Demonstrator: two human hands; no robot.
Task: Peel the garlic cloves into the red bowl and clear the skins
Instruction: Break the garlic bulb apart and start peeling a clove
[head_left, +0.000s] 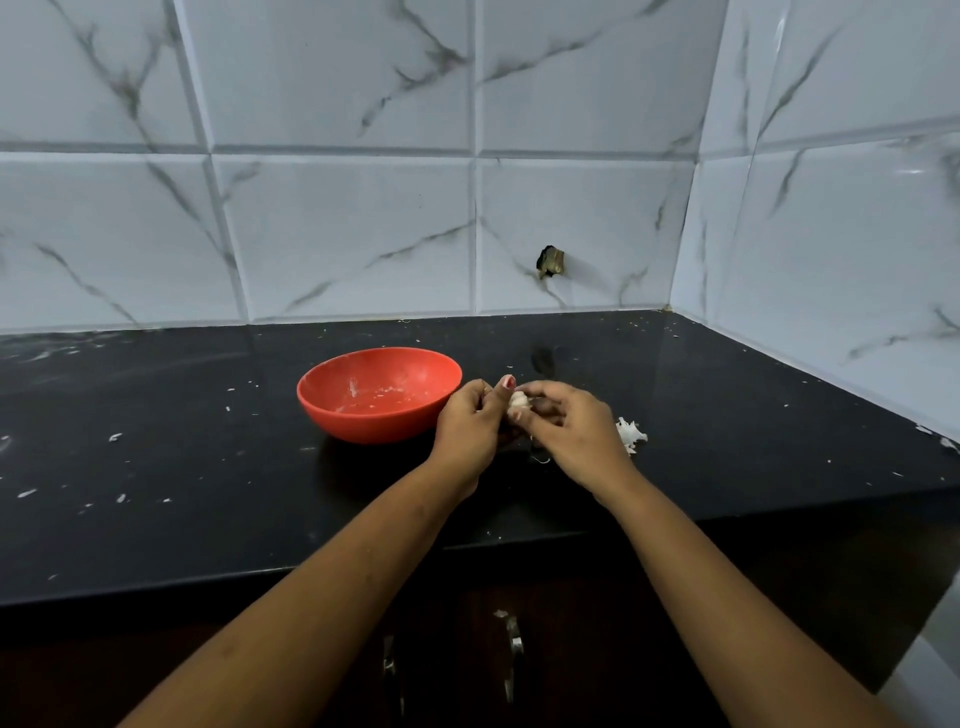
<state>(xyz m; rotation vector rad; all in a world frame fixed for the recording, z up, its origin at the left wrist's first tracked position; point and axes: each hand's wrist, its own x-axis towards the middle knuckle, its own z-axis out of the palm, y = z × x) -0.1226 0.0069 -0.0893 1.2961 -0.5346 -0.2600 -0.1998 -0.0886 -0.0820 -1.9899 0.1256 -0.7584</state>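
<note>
Garlic clove (518, 402) is pinched between the curled fingers of left hand (467, 423) and right hand (571, 431), above the desk (208, 467) just right of the red bowl (363, 423), presumably so the peeled clove drops in easily.

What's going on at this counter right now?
A person is peeling garlic, pinching it between the left hand and the right hand above the black counter, just right of the red bowl. The bowl shows only pale flecks inside; no whole peeled cloves can be made out. A small pile of skins lies on the counter beside the right hand, and loose bits are scattered around.
</note>
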